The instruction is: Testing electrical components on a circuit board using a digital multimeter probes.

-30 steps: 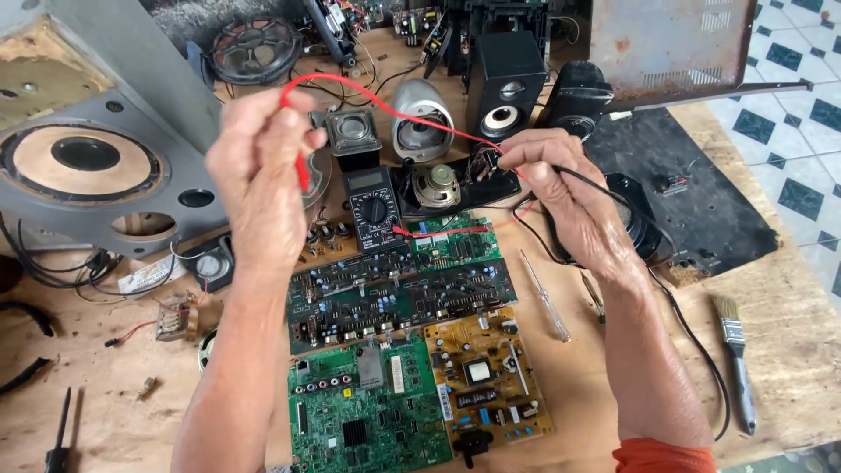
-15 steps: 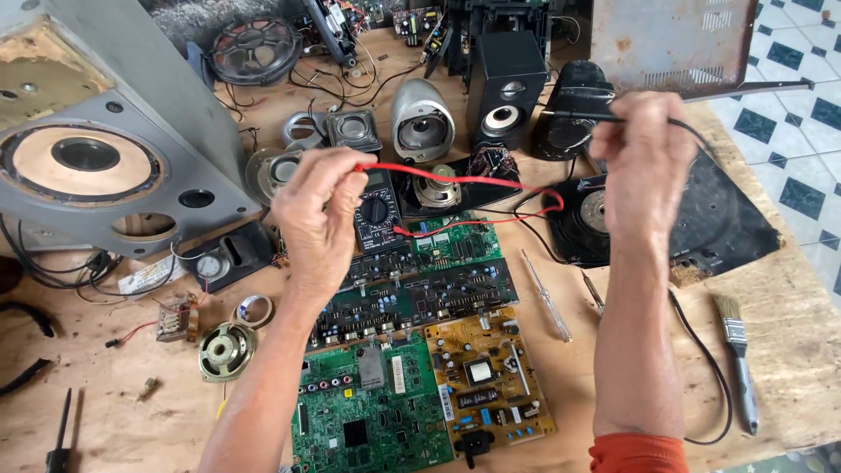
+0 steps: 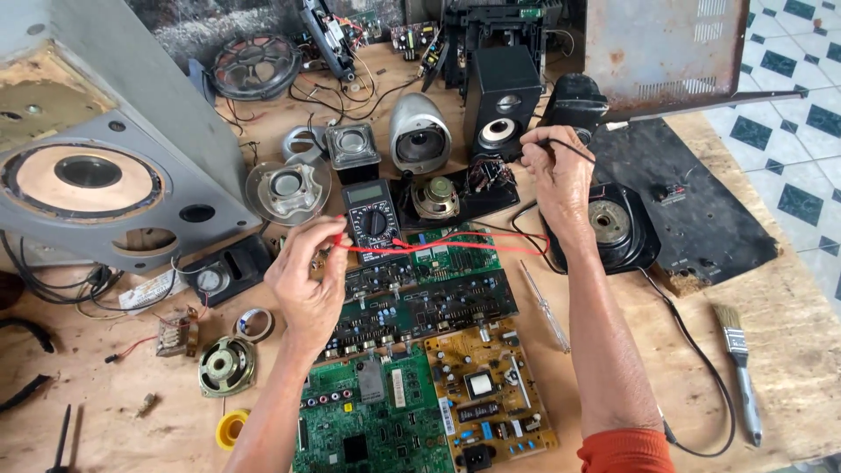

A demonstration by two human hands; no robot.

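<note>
My left hand (image 3: 307, 280) pinches the red test lead (image 3: 455, 245) just left of the black multimeter (image 3: 372, 219), which lies face up on the bench. The red lead runs right across the green circuit boards (image 3: 420, 298) to my right wrist. My right hand (image 3: 556, 180) holds the black test lead (image 3: 596, 153) above a round black speaker driver (image 3: 609, 223), near the small black box speaker (image 3: 501, 101). The black wire trails down the bench to the right of my forearm.
A large grey speaker cabinet (image 3: 96, 166) stands at the left. Loose drivers (image 3: 285, 188), a silver oval speaker (image 3: 419, 133), a yellow-brown power board (image 3: 491, 394), a screwdriver (image 3: 545, 307), a paintbrush (image 3: 736, 368), a solder roll (image 3: 232, 427) and a rusty metal panel (image 3: 666, 48) crowd the wooden bench.
Both hands have come down toward the bench. My left hand moved to the multimeter with the red lead; my right hand dropped from high up to beside the black box speaker.
</note>
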